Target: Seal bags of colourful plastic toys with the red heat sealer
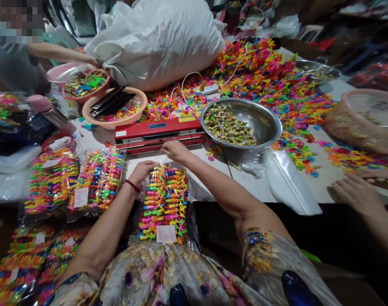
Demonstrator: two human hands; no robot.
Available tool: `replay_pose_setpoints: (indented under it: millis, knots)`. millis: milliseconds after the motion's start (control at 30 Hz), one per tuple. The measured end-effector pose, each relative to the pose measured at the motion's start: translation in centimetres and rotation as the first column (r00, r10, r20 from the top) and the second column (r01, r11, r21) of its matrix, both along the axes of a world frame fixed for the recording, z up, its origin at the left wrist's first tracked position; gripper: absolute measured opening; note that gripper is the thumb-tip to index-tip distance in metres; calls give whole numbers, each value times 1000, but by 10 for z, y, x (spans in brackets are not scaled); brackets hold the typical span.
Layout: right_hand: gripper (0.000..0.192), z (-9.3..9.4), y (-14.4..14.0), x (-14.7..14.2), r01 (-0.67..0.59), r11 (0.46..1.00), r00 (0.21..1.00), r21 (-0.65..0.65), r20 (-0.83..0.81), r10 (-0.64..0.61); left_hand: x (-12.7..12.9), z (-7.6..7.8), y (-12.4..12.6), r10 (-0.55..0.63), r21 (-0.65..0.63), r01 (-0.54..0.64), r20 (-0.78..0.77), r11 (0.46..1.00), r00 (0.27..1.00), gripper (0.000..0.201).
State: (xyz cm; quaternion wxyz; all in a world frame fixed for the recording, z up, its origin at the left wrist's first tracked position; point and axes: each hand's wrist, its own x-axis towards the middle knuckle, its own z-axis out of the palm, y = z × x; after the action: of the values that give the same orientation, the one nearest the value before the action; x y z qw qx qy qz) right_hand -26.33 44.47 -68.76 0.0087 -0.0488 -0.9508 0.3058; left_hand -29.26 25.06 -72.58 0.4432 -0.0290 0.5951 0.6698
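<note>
A white table [213,187] fills the view, strewn with bright plastic toy pieces [270,80] in pink, yellow, green and orange. At the far edge slumps a large white sack [156,38]. Right of centre stands a steel bowl [260,119] holding small wrapped sweets, and just beside it on the left lies a red heat sealer [158,131], its long bar facing the person. Left of that are two tan bowls [130,117] with more coloured bits, one carrying a black object. Sealed clear packets [98,178] of toys lie stacked at the left. At the near edge of the table, between the person's forearms, lies a clear bag of toys [164,202] with a white label, its open end towards the sealer. The left hand [142,170], with a red bead bracelet at the wrist, pinches the bag's top left corner. The right hand [175,151] grips the bag's top edge just beside the sealer's bar. A co-worker's hand [356,193] rests flat on the table at the right.
</note>
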Motion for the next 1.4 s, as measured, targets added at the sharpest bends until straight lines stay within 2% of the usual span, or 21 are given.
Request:
replay_pose_setpoints:
  millis: [67,133,167,233,300,367,400,467,500,567,633,667,733,867,933,1000,1033,1133,1200,1267,1400]
  knots:
    - [26,16,15,4,173,975,973,-140,-130,-191,0,1,1,17,-44,-18,-42,999,999,42]
    - [33,33,39,16,314,905,893,-287,-234,-385,2,2,1,37,-44,-41,-97,998,995,44]
    - [35,41,51,26,355,882,859,-310,-264,-439,3,4,1,47,-32,-51,-134,998,990,45]
    - [33,51,74,55,414,882,839,-225,-281,-466,5,8,1,65,-1,-67,-230,998,971,45]
    - [41,51,83,93,476,877,841,-67,-256,-476,7,13,1,87,34,-80,-337,996,937,41]
    - [63,41,74,136,519,855,838,22,-211,-503,10,20,0,97,53,-82,-428,995,898,36]
    - [73,35,62,157,535,845,834,9,-167,-526,11,24,0,97,60,-78,-459,995,883,35]
    - [85,20,29,195,552,820,832,-152,29,-555,16,31,0,101,88,-66,-489,994,866,31]
    - [89,14,10,210,561,776,827,-289,155,-540,18,35,0,109,119,-57,-492,991,864,29]
    - [92,5,-27,232,539,617,840,-573,314,-443,25,43,4,131,201,-34,-489,979,862,26]
    - [87,1,-55,245,432,463,889,-774,281,-361,33,51,8,135,261,-2,-495,965,858,25]
    - [83,1,-65,248,376,410,906,-831,237,-352,38,55,11,125,272,20,-504,962,855,24]
    - [75,1,-77,253,340,336,902,-878,203,-382,48,62,14,92,272,64,-524,960,847,26]
    - [60,2,-82,257,420,190,796,-887,260,-546,60,72,14,40,289,154,-569,945,821,26]
    - [61,4,-77,257,424,141,741,-895,252,-623,63,77,10,16,291,202,-606,935,795,25]
    - [67,10,-69,256,444,173,691,-879,213,-691,64,80,4,-17,284,251,-631,925,776,25]
    - [70,14,-63,255,461,233,678,-856,171,-715,63,82,1,-42,277,278,-634,920,772,26]
    - [56,27,-42,246,458,533,754,-712,-6,-657,60,86,-5,-120,253,350,-633,902,765,25]
    - [42,33,-29,236,422,687,824,-591,-66,-563,55,87,-7,-175,215,400,-650,891,740,26]
    - [34,36,-19,227,407,732,860,-547,-39,-508,50,86,-8,-213,157,426,-683,891,699,26]
    - [25,34,-12,214,436,717,850,-544,-14,-527,44,83,-9,-248,-14,375,-771,927,586,24]
